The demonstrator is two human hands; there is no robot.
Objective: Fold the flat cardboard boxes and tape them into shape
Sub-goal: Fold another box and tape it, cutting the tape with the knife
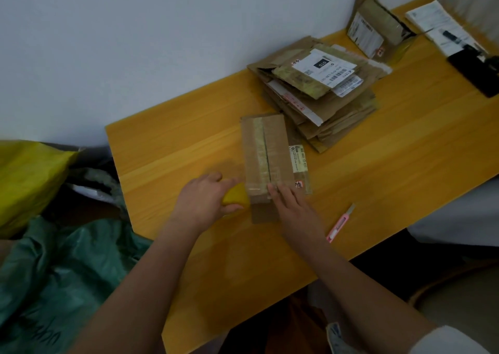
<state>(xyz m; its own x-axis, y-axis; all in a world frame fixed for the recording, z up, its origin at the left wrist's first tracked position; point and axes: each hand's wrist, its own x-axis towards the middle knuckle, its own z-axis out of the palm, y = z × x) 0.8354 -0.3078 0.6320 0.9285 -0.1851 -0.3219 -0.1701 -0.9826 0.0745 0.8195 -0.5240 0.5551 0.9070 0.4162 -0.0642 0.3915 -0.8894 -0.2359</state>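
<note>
A folded brown cardboard box (pixel 266 151) stands on the yellow wooden table (pixel 167 148), with clear tape along its top seam and a white label on its right side. My left hand (pixel 201 201) grips a yellow tape roll (pixel 236 195) held against the box's near left corner. My right hand (pixel 293 205) lies flat with straight fingers pressing on the box's near end, over the tape. A stack of flat cardboard boxes (pixel 318 91) lies behind the box, to the right.
A pink utility knife (pixel 340 223) lies right of my right hand. Another opened box (pixel 378 24) stands at the back, with papers and a pen (pixel 445 29) and a black object (pixel 478 70) far right. Yellow and green bags (pixel 54 259) sit left of the table.
</note>
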